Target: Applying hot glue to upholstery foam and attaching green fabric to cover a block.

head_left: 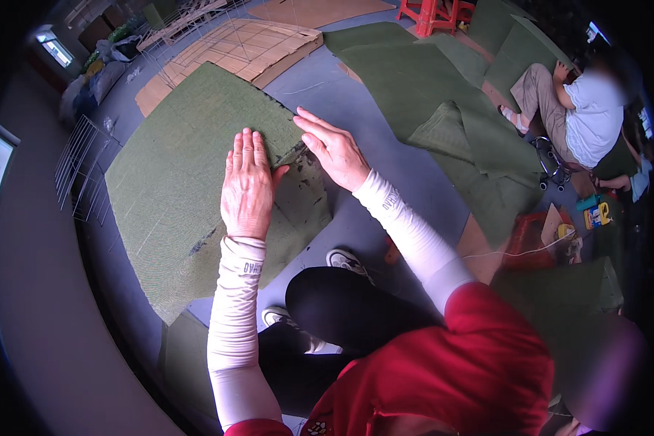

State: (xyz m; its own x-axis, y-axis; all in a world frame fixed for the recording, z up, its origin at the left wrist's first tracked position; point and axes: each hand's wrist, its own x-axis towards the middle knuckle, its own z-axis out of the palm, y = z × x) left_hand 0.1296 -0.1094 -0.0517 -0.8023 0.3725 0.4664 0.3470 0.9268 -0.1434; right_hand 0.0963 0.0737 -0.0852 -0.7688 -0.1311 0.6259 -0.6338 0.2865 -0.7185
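A large block covered in green woven-looking sheet (174,145) stands in front of me, with dark smudges along its edge and side. My left hand (248,190) lies flat on its top face, the fingers stretched forward and held side by side. At the right edge of the top, the outstretched fingers of my right hand (334,149) touch the border where the green covering turns down. Neither hand grips anything. What lies beneath the covering is hidden.
Green sheets (443,109) spread over the floor to the right. Flattened cardboard (269,54) and wire racks (83,171) lie far ahead and left. A person (588,109) sits at the right beside a small wheeled seat (551,161). A red stool (434,16) stands at the back.
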